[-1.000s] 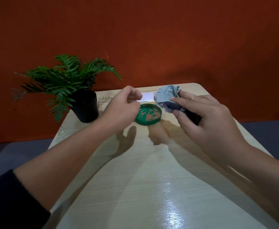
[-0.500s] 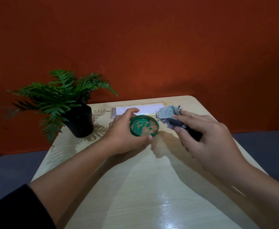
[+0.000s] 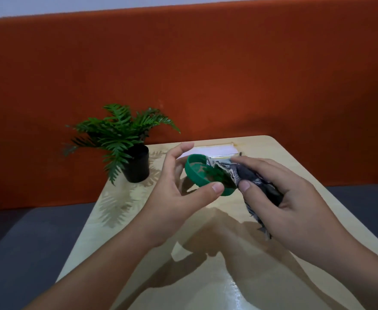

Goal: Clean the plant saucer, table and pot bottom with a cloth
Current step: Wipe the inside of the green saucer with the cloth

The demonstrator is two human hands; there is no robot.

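Item, saucer: green, round, tilted, lifted off the table; my left hand grips its rim, thumb near side, fingers far side. Item, cloth: grey, crumpled, clenched in my right hand, its edge touching the saucer's right side. Item, potted fern: black pot, upright, far left on the table. Item, white strip: flat, at the far edge.

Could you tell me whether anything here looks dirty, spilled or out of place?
The green saucer, tilted in the left hand, has brownish residue inside. The right hand presses a cloth against it. The potted plant stands upright without its saucer.
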